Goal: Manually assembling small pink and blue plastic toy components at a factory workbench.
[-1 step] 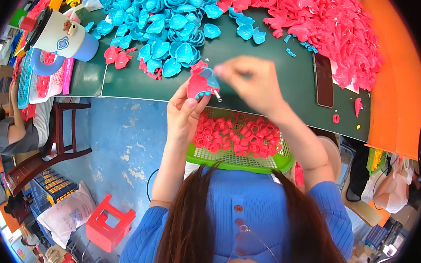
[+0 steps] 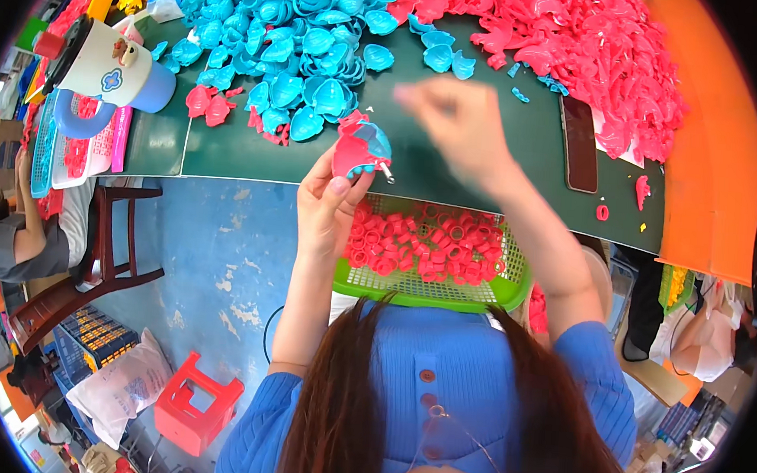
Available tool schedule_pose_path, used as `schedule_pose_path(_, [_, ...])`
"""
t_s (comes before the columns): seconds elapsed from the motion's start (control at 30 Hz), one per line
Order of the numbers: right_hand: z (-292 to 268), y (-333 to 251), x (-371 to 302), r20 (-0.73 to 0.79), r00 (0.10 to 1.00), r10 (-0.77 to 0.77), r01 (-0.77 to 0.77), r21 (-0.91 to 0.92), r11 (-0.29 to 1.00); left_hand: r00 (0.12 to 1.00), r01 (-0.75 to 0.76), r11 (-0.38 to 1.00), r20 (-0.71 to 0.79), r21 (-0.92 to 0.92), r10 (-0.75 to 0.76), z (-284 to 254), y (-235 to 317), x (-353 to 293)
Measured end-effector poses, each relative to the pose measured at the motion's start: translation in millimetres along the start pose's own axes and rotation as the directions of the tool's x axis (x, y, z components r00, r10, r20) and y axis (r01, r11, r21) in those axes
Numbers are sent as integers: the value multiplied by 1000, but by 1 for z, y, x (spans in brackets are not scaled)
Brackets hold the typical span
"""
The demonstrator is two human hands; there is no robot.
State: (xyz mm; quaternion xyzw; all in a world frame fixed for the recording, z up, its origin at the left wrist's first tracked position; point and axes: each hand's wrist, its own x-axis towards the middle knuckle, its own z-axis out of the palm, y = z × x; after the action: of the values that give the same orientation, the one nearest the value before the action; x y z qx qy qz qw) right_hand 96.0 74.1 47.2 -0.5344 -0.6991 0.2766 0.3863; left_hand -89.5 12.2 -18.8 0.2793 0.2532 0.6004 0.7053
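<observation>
Over the near edge of the green table (image 2: pixel 486 178), the left hand (image 2: pixel 330 206) has its fingers and thumb closed round a piece (image 2: pixel 353 155), pink on one side with a blue shell in it. A white rod (image 2: pixel 386 173) with a metal tip sticks out at its lower right, and small blue bumps show beside the rod.

To the right of the piece and apart from it, the right hand (image 2: pixel 463 129) is raised over the table, fingers bent in and blurred; whether it holds anything, I cannot tell.

Below the hands, between the table and the person's blue top (image 2: pixel 466 363), a green basket (image 2: pixel 431 300) holds many pink rings (image 2: pixel 430 244).

Toward the far side of the table lie a heap of blue shells (image 2: pixel 279 14) and, to its right, a heap of pink parts (image 2: pixel 571 57). A phone (image 2: pixel 581 145) lies near the pink heap, with a loose ring (image 2: pixel 603 213) just below it. At the table's left stands a mug (image 2: pixel 129 69). On the blue floor (image 2: pixel 220 270) are a pink stool (image 2: pixel 196 429) and a brown chair (image 2: pixel 117 264); a co-worker (image 2: pixel 19 236) sits at the left.
</observation>
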Motion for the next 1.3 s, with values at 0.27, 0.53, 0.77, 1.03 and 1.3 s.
schedule_pose_path(0.27, [-29,102,144,-71,990,-118,-5,-875,484,998,48,999,39,17,-49,2,0,-3])
schedule_pose_path(0.53, [-60,116,111,-303,877,-374,108,-634,766,995,83,995,40,59,-86,6,-3,-1])
schedule_pose_path(0.77, [-85,60,23,-141,970,-200,91,-552,829,987,142,988,80,-68,-136,4,-19,-5])
schedule_pose_path(1.03, [-71,63,-49,461,880,-113,464,-786,409,916,364,931,197,-37,-351,30,-33,4])
schedule_pose_path(1.3, [-94,60,-57,495,860,-124,395,-492,776,891,440,883,198,-161,-408,33,-29,4])
